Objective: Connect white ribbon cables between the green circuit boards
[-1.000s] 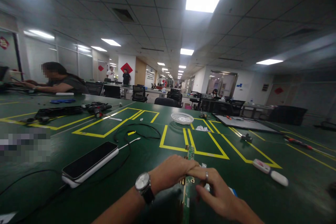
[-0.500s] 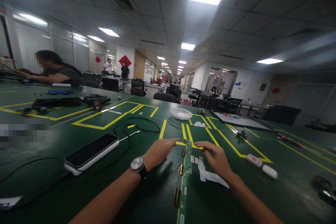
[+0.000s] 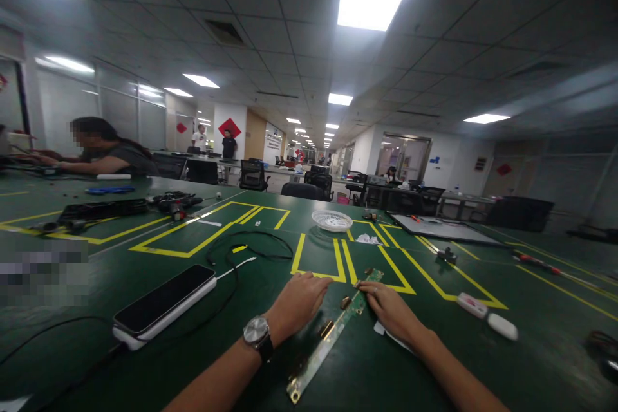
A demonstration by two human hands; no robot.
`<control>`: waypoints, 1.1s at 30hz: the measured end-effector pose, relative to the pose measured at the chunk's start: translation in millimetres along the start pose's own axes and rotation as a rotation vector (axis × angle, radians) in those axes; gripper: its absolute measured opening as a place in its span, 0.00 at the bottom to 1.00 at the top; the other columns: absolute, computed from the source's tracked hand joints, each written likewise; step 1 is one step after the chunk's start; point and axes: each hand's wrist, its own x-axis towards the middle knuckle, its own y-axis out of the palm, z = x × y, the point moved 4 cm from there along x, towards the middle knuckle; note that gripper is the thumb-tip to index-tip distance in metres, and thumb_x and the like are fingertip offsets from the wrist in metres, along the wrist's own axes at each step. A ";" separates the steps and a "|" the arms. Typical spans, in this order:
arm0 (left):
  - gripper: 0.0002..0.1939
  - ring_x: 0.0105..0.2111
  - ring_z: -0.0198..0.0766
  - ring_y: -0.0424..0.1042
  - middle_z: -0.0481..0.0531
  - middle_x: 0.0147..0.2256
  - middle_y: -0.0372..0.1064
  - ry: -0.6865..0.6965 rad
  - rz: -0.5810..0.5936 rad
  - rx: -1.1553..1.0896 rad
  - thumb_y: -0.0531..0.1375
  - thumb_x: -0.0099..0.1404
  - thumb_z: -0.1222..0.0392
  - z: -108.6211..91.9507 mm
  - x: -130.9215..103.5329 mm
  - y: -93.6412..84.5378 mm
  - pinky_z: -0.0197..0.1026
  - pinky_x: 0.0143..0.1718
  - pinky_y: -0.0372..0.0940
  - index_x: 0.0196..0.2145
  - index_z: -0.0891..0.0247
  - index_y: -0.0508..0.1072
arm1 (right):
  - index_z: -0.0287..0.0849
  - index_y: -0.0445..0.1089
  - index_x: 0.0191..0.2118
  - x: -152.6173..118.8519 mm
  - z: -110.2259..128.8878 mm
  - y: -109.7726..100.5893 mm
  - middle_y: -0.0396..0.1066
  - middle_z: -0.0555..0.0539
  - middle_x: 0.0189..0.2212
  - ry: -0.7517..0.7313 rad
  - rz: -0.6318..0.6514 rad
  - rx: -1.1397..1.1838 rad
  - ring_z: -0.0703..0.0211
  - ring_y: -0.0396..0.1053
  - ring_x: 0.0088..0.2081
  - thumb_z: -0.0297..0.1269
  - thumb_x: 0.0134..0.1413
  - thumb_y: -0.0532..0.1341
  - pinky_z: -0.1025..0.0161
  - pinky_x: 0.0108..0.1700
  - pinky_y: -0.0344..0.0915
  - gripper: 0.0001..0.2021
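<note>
A long, narrow green circuit board [image 3: 333, 339] lies slantwise between my hands, its far end to the right. Brown-gold flex connectors [image 3: 327, 329] stick out along its left edge. My right hand [image 3: 389, 304] pinches the board near the far end, with thumb and fingers on its edge. Left of the board is my left hand [image 3: 300, 299], fingers stretched out and holding nothing, a small gap away from it. On that wrist sits a watch [image 3: 257, 331]. A white strip [image 3: 393, 337] is mostly hidden under my right hand.
A phone [image 3: 167, 296] lies on a white block at left, beside a black cable [image 3: 251, 233]. Ahead stands a white basket [image 3: 332, 221]. At right are a white-and-pink case [image 3: 472, 304] and a screwdriver [image 3: 538, 262]. Yellow tape [image 3: 183, 251] marks the green table. A person [image 3: 113, 148] sits at far left.
The board has turned clockwise, its far end swinging right and its near end left. My right hand has closed on its edge. The white strip is now largely covered.
</note>
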 end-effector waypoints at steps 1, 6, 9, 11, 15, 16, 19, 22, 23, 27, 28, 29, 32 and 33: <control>0.16 0.44 0.43 0.72 0.55 0.44 0.75 -0.011 0.003 0.003 0.50 0.74 0.63 0.8 0.1 -0.7 0.45 0.46 0.64 0.55 0.60 0.70 | 0.39 0.72 0.54 0.1 -8.6 0.3 0.70 0.42 0.56 0.050 -0.025 -0.019 0.53 0.65 0.58 0.37 0.64 0.48 0.53 0.63 0.56 0.21; 0.16 0.44 0.44 0.71 0.55 0.45 0.74 -0.059 0.029 0.029 0.49 0.74 0.62 3.4 0.1 -4.1 0.45 0.46 0.64 0.54 0.60 0.70 | 0.39 0.74 0.51 -4.3 -24.4 -4.2 0.72 0.42 0.53 0.199 -0.065 -0.153 0.51 0.67 0.56 0.36 0.63 0.48 0.55 0.60 0.58 0.21; 0.15 0.44 0.45 0.71 0.56 0.45 0.74 -0.061 0.054 0.041 0.48 0.74 0.62 2.1 -0.3 -4.4 0.46 0.45 0.64 0.52 0.61 0.70 | 0.40 0.73 0.50 -6.8 -21.6 -9.1 0.72 0.42 0.52 0.259 -0.082 -0.245 0.51 0.68 0.54 0.36 0.64 0.46 0.56 0.57 0.60 0.21; 0.15 0.45 0.45 0.70 0.56 0.45 0.74 -0.057 0.072 0.052 0.49 0.74 0.62 0.7 -0.7 -3.7 0.46 0.46 0.63 0.53 0.61 0.70 | 0.41 0.73 0.50 -7.7 -20.9 -11.0 0.73 0.42 0.52 0.310 -0.081 -0.303 0.51 0.69 0.53 0.36 0.65 0.45 0.57 0.55 0.60 0.21; 0.15 0.46 0.46 0.69 0.56 0.46 0.73 -0.050 0.074 0.053 0.49 0.73 0.62 -1.3 -1.6 -1.7 0.46 0.47 0.62 0.54 0.61 0.69 | 0.42 0.73 0.49 -8.6 -23.2 -11.9 0.73 0.42 0.51 0.387 -0.079 -0.383 0.50 0.68 0.52 0.37 0.66 0.45 0.56 0.54 0.59 0.20; 0.15 0.47 0.46 0.69 0.56 0.46 0.73 -0.048 0.071 0.049 0.49 0.73 0.62 -1.5 -1.9 -1.1 0.47 0.48 0.62 0.54 0.60 0.69 | 0.43 0.73 0.48 -8.9 -24.0 -11.7 0.73 0.42 0.50 0.399 -0.083 -0.395 0.50 0.68 0.52 0.37 0.66 0.45 0.55 0.54 0.59 0.20; 0.15 0.47 0.46 0.68 0.56 0.47 0.73 -0.050 0.070 0.047 0.50 0.73 0.62 -2.1 -2.4 0.4 0.48 0.49 0.62 0.53 0.61 0.69 | 0.43 0.73 0.48 -9.7 -26.5 -10.5 0.73 0.41 0.50 0.426 -0.099 -0.420 0.49 0.68 0.53 0.38 0.67 0.44 0.53 0.54 0.58 0.21; 0.14 0.47 0.47 0.69 0.56 0.47 0.73 -0.054 0.084 0.051 0.50 0.72 0.62 -3.4 -2.9 0.5 0.49 0.49 0.61 0.52 0.61 0.69 | 0.43 0.73 0.48 -10.9 -30.4 -10.5 0.72 0.41 0.51 0.445 -0.109 -0.423 0.48 0.67 0.53 0.38 0.67 0.43 0.49 0.56 0.56 0.21; 0.14 0.47 0.47 0.69 0.56 0.47 0.73 -0.056 0.087 0.053 0.50 0.72 0.62 -3.8 -3.0 0.0 0.49 0.49 0.62 0.52 0.61 0.69 | 0.43 0.73 0.47 -11.7 -32.6 -11.2 0.72 0.41 0.51 0.458 -0.106 -0.423 0.47 0.67 0.53 0.38 0.67 0.43 0.48 0.56 0.56 0.21; 0.15 0.48 0.48 0.68 0.57 0.48 0.72 -0.075 0.096 0.060 0.50 0.73 0.61 -4.0 -3.8 -0.7 0.49 0.48 0.62 0.53 0.61 0.69 | 0.42 0.74 0.47 -17.6 -42.9 -18.4 0.73 0.40 0.50 0.534 -0.095 -0.444 0.45 0.68 0.52 0.38 0.67 0.43 0.43 0.56 0.55 0.22; 0.15 0.49 0.48 0.68 0.57 0.48 0.72 -0.078 0.100 0.062 0.50 0.73 0.61 -3.8 -4.1 -0.2 0.49 0.48 0.62 0.54 0.61 0.69 | 0.42 0.74 0.47 -19.2 -44.6 -20.3 0.73 0.40 0.50 0.544 -0.095 -0.451 0.45 0.68 0.52 0.38 0.67 0.43 0.43 0.56 0.55 0.22; 0.15 0.49 0.49 0.68 0.57 0.48 0.72 -0.079 0.105 0.063 0.50 0.72 0.60 -3.6 -4.5 0.6 0.50 0.48 0.62 0.54 0.61 0.69 | 0.42 0.74 0.47 -20.7 -45.7 -21.9 0.73 0.40 0.50 0.549 -0.095 -0.457 0.45 0.68 0.53 0.38 0.67 0.43 0.43 0.56 0.55 0.22; 0.15 0.48 0.49 0.68 0.57 0.47 0.73 -0.072 0.120 0.062 0.51 0.72 0.59 -3.1 -5.8 3.5 0.50 0.46 0.62 0.54 0.61 0.69 | 0.42 0.73 0.48 -23.4 -46.4 -23.4 0.72 0.40 0.51 0.557 -0.093 -0.461 0.44 0.67 0.54 0.39 0.67 0.42 0.41 0.56 0.56 0.23; 0.16 0.48 0.50 0.68 0.57 0.47 0.73 -0.071 0.125 0.060 0.51 0.72 0.59 -2.9 -6.3 4.3 0.50 0.46 0.62 0.54 0.61 0.69 | 0.43 0.73 0.49 -23.8 -46.5 -22.7 0.71 0.39 0.51 0.563 -0.089 -0.456 0.44 0.66 0.54 0.40 0.67 0.41 0.40 0.56 0.56 0.23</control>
